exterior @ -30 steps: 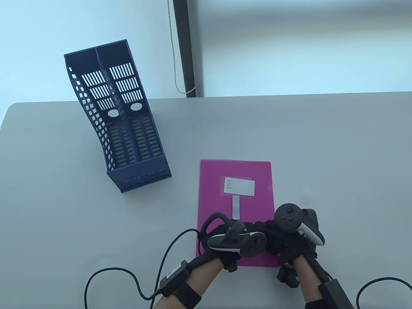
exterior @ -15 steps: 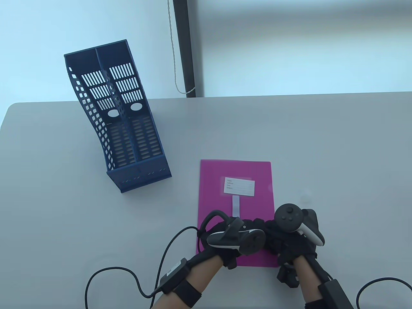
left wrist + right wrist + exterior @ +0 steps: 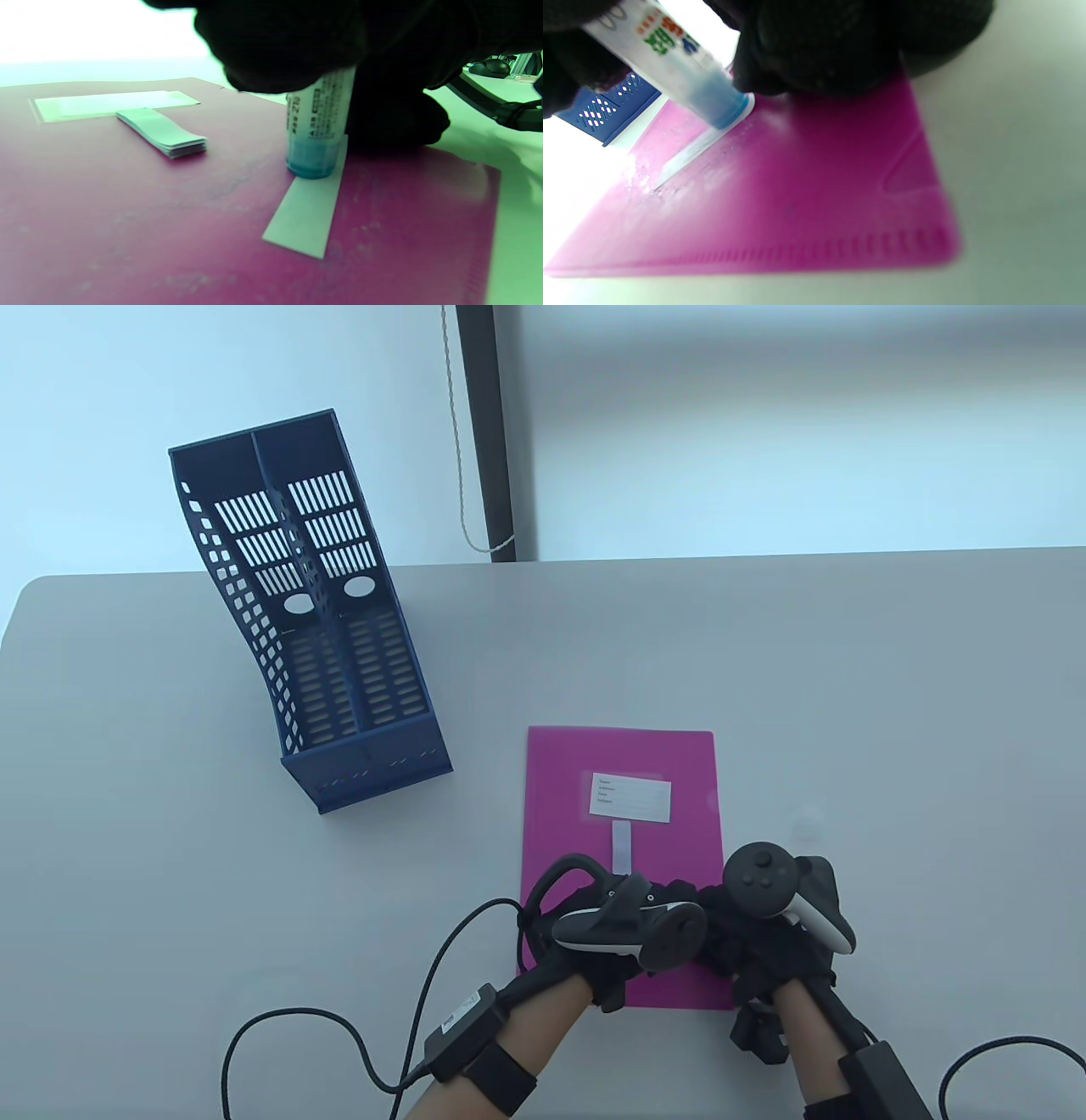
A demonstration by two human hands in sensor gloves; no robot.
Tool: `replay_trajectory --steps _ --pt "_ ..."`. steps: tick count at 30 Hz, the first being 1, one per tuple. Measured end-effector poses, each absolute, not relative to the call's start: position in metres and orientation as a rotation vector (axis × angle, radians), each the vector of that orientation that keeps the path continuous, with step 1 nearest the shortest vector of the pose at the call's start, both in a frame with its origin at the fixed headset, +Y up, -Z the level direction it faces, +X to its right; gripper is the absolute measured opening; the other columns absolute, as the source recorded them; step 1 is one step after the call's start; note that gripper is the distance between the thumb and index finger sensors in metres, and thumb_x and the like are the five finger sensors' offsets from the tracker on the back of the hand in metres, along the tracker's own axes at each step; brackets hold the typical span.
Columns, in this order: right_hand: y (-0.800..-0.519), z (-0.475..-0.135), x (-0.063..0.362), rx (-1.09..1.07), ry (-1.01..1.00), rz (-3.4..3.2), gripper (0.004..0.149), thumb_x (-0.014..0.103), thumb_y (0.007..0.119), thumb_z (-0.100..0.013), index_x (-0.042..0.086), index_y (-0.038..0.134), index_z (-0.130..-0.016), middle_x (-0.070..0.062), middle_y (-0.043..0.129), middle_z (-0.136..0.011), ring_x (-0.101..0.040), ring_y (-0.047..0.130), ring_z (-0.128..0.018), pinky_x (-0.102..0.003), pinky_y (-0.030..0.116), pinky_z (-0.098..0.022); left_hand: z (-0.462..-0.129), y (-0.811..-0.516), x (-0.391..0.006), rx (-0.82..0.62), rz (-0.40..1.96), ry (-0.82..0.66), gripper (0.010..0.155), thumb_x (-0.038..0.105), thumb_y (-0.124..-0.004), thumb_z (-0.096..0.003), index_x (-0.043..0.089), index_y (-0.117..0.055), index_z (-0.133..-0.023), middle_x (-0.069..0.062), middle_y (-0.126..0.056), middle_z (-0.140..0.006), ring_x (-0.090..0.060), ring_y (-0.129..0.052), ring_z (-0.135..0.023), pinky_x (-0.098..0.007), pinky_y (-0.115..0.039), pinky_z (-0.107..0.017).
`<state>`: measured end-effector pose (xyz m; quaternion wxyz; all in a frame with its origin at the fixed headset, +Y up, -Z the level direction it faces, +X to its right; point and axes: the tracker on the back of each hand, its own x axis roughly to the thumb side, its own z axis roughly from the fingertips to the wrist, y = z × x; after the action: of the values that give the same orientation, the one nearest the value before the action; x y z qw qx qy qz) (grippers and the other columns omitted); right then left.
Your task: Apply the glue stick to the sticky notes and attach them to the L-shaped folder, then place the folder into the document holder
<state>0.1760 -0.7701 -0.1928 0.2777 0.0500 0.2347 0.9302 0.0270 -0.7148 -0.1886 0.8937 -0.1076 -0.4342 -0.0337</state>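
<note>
Currently the left hand (image 3: pixel 611 937) grips the glue stick (image 3: pixel 319 127), its tip pressed on a loose sticky note (image 3: pixel 307 212) lying on the magenta L-shaped folder (image 3: pixel 624 814). The right hand (image 3: pixel 764 933) seems to pin the note's end, though its fingers are too hidden to tell. Dragging the tacky tip could crumple or shift the thin strip, or smear glue onto the folder.

From the table view, my own trackers and gloves cover the near half of the magenta folder (image 3: pixel 624 763) — the glue stick (image 3: pixel 320 123) and the loose sticky note (image 3: pixel 305 212) under it can't be seen there at all. In my left wrist view the glue stick's upper end vanishes inside my left hand (image 3: pixel 594 937). My right hand (image 3: pixel 764 937) hides the note's far end, so I can't tell how its fingers lie. The print on the folder's white label (image 3: pixel 630 797) is too small to read — the right wrist view is blurred.
</note>
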Motion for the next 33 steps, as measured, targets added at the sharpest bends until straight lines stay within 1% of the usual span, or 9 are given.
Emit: replay_trajectory --steps 7,12,14,17,21,24,28,30,33 --pt "-0.77 -0.194 0.176 0.143 0.642 2.488 0.034 0.033 0.062 -0.066 0.011 0.087 -0.075 -0.003 0.097 -0.044 -0.011 0.097 -0.028 -0.031 0.082 -0.027 -0.187 -0.71 0.003 -0.349 -0.122 -0.879 0.05 0.044 -0.066 -0.0595 0.007 -0.066 -0.094 -0.014 -0.094 -0.056 -0.01 -0.096 -0.025 -0.028 -0.082 -0.023" --pt "-0.77 -0.193 0.176 0.14 0.631 2.495 0.034 0.033 0.062 -0.066 0.011 0.087 -0.075 -0.003 0.097 -0.044 -0.011 0.097 -0.029 -0.031 0.082 -0.027 -0.18 -0.715 0.027 -0.188 -0.097 -0.936 0.051 0.044 -0.065 -0.0583 0.008 -0.063 -0.095 -0.014 -0.093 -0.06 -0.012 -0.096 -0.029 -0.028 -0.082 -0.025" --pt "-0.77 -0.193 0.177 0.139 0.633 2.492 0.034 0.033 0.062 -0.066 0.011 0.087 -0.075 -0.003 0.097 -0.045 -0.011 0.097 -0.029 -0.031 0.082 -0.028 -0.181 -0.714 0.029 -0.207 -0.121 -0.935 0.051 0.044 -0.065 -0.0587 0.009 -0.063 -0.095 -0.013 -0.093 -0.061 -0.011 -0.097 -0.029 -0.028 -0.082 -0.025" --pt "-0.77 -0.193 0.177 0.141 0.632 2.489 0.034 0.033 0.062 -0.066 0.011 0.087 -0.075 -0.003 0.097 -0.045 -0.011 0.097 -0.029 -0.031 0.082 -0.028 -0.181 -0.711 0.019 -0.286 -0.138 -0.924 0.05 0.044 -0.065 -0.059 0.008 -0.064 -0.095 -0.014 -0.094 -0.059 -0.011 -0.097 -0.028 -0.029 -0.082 -0.024" --pt "-0.77 -0.193 0.177 0.145 0.632 2.492 0.034 0.033 0.062 -0.066 0.011 0.087 -0.076 -0.003 0.097 -0.045 -0.011 0.097 -0.029 -0.031 0.082 -0.028 -0.182 -0.709 -0.009 -0.341 -0.119 -0.918 0.05 0.044 -0.067 -0.0593 0.011 -0.063 -0.097 -0.014 -0.094 -0.062 -0.011 -0.098 -0.031 -0.028 -0.083 -0.026" --pt "-0.77 -0.193 0.177 0.146 0.634 2.49 0.034 0.033 0.062 -0.066 0.011 0.087 -0.075 -0.002 0.097 -0.044 -0.011 0.097 -0.029 -0.031 0.082 -0.027 -0.18 -0.713 -0.009 -0.28 -0.052 -0.937 0.05 0.043 -0.068 -0.0587 0.01 -0.064 -0.096 -0.016 -0.093 -0.061 -0.013 -0.097 -0.031 -0.029 -0.082 -0.026" --pt "-0.77 -0.194 0.177 0.142 0.642 2.483 0.034 0.033 0.062 -0.066 0.011 0.087 -0.075 -0.003 0.097 -0.044 -0.011 0.097 -0.029 -0.031 0.082 -0.027 -0.18 -0.716 0.01 -0.208 -0.067 -0.943 0.051 0.044 -0.066 -0.0587 0.01 -0.062 -0.096 -0.015 -0.092 -0.063 -0.011 -0.097 -0.031 -0.028 -0.082 -0.027" --pt "-0.77 -0.193 0.177 0.142 0.64 2.483 0.034 0.033 0.062 -0.066 0.011 0.087 -0.075 -0.002 0.097 -0.044 -0.011 0.097 -0.029 -0.031 0.082 -0.027 -0.183 -0.714 0.014 -0.238 -0.074 -0.923 0.05 0.044 -0.066 -0.0585 0.009 -0.064 -0.095 -0.014 -0.094 -0.059 -0.011 -0.096 -0.027 -0.028 -0.082 -0.024" --pt "-0.771 -0.193 0.177 0.144 0.643 2.48 0.034 0.033 0.062 -0.066 0.011 0.087 -0.075 -0.002 0.097 -0.045 -0.011 0.097 -0.029 -0.031 0.082 -0.027 -0.181 -0.708 0.005 -0.34 -0.138 -0.92 0.051 0.045 -0.069 -0.0579 0.008 -0.068 -0.093 -0.012 -0.096 -0.05 -0.007 -0.095 -0.02 -0.025 -0.082 -0.019"
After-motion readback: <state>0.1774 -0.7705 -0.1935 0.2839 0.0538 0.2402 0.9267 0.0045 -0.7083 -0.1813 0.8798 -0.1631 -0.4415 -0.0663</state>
